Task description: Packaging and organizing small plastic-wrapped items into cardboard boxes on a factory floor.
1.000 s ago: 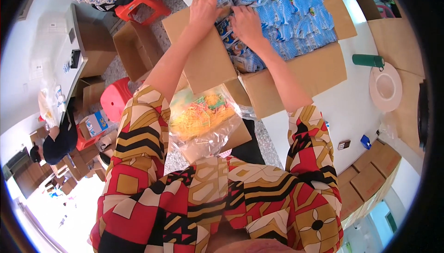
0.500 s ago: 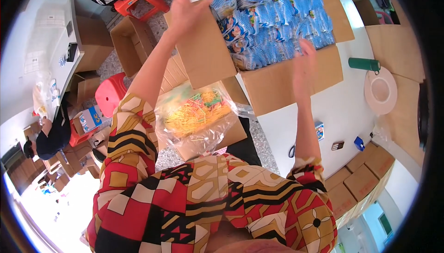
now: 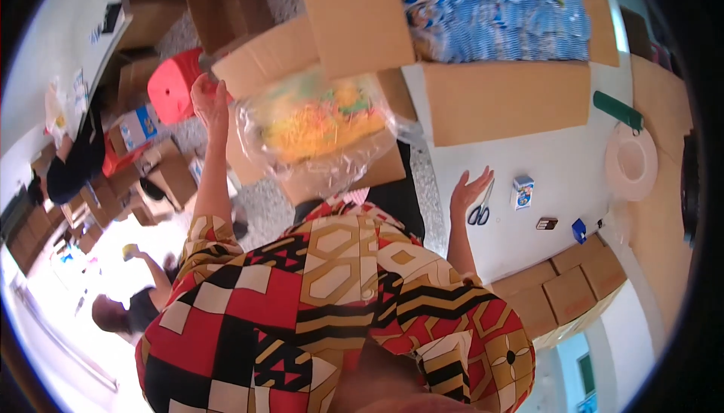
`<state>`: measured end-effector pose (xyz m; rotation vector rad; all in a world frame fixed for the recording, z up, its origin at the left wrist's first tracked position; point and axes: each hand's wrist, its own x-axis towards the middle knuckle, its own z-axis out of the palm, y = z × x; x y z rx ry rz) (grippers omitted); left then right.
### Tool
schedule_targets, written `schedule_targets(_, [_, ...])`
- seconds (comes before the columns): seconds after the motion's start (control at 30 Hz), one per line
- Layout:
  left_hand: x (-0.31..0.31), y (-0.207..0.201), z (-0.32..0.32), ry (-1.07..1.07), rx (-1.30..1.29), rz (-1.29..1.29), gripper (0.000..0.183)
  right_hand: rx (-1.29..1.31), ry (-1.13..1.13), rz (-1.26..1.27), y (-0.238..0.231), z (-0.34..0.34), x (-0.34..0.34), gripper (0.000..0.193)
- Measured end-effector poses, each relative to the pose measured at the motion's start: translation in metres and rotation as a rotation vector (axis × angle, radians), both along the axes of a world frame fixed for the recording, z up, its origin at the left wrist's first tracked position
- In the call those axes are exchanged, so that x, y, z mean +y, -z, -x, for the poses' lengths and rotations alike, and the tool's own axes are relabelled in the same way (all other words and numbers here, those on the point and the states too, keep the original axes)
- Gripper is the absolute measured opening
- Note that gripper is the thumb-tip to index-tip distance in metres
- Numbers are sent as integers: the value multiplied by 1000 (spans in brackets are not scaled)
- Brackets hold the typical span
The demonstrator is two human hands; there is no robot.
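My left hand is raised beside the red stool and the flap of a lower carton, fingers parted and slightly bent, holding nothing I can see. Palm up with spread fingers, my right hand is over the white table, next to a pair of scissors. In front of me, a clear plastic bag lies in the lower carton, filled with thin yellow, orange and green sticks. On the table stands an open cardboard box packed with rows of blue printed packets.
A small blue-and-white box, a green bottle and a pale hat are on the right. Stacked cartons stand at lower right. The red stool is at left; two people are farther left.
Both hands have left the box of blue packets and come back toward me, the left beside the stool, the right near the scissors. The view has shifted; another person shows at lower left.
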<state>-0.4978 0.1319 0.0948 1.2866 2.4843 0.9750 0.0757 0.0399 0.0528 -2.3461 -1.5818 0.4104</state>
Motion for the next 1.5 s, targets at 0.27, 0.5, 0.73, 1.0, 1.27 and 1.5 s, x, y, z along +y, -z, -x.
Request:
schedule_targets(0.27, [-156, 34, 21, -107, 179, 537, 61, -107, -7, 283, 49, -7, -75, 57])
schedule_targets(0.5, [-194, 49, 10, -161, -278, 447, 60, -289, -26, 220, 61, -11, -91, 64])
schedule_targets(0.73, [-82, -15, -55, 369, 209, 256, 61, -405, -43, 90, 65, -35, -89, 61])
schedule_targets(1.0, [-24, 35, -45, 951, 623, 345, 58, -444, 1, 84, 75, -25, -89, 63])
schedule_targets(1.27, [75, 114, 39, 958, 713, 129, 45, -480, 20, 43, 77, -32, -94, 61])
schedule_targets(1.5, [304, 191, 301, 868, 738, 69, 48, -324, -60, -33, 104, -14, -86, 59])
